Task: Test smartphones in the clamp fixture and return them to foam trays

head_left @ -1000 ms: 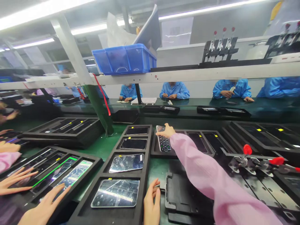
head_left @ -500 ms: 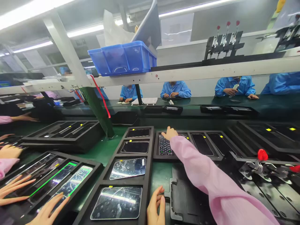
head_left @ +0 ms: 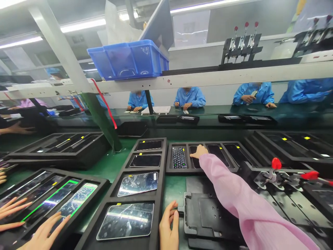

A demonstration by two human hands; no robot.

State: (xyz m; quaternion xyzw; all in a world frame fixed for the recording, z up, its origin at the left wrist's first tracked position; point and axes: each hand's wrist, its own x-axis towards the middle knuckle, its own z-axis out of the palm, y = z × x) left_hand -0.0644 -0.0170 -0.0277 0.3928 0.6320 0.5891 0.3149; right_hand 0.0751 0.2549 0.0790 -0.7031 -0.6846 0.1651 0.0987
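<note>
My right hand (head_left: 199, 151), in a pink sleeve, reaches into the far black foam tray (head_left: 169, 166). An outstretched finger touches the dark phone screen (head_left: 195, 160) in the second slot; the other fingers are partly hidden. In the first slot, left of my hand, a phone screen (head_left: 179, 159) shows a lit keypad grid. Low in front, my left hand (head_left: 169, 227) is at the left side of a black fixture plate (head_left: 205, 211). Its thumb and fingers are curled around the plate's small side tab (head_left: 180, 209).
A long black tray (head_left: 160, 194) with several screens stands left of my left hand. A co-worker's hands (head_left: 43, 232) are over another tray (head_left: 101, 185). Red-tipped toggle clamps (head_left: 276, 163) rise at right. A green post (head_left: 100, 118) and shelf with a blue bin (head_left: 127, 60) stand ahead.
My right hand has moved right, from the first screen to the second one in the far tray. The lit keypad is now uncovered. My left hand stays by the fixture; the view has shifted slightly.
</note>
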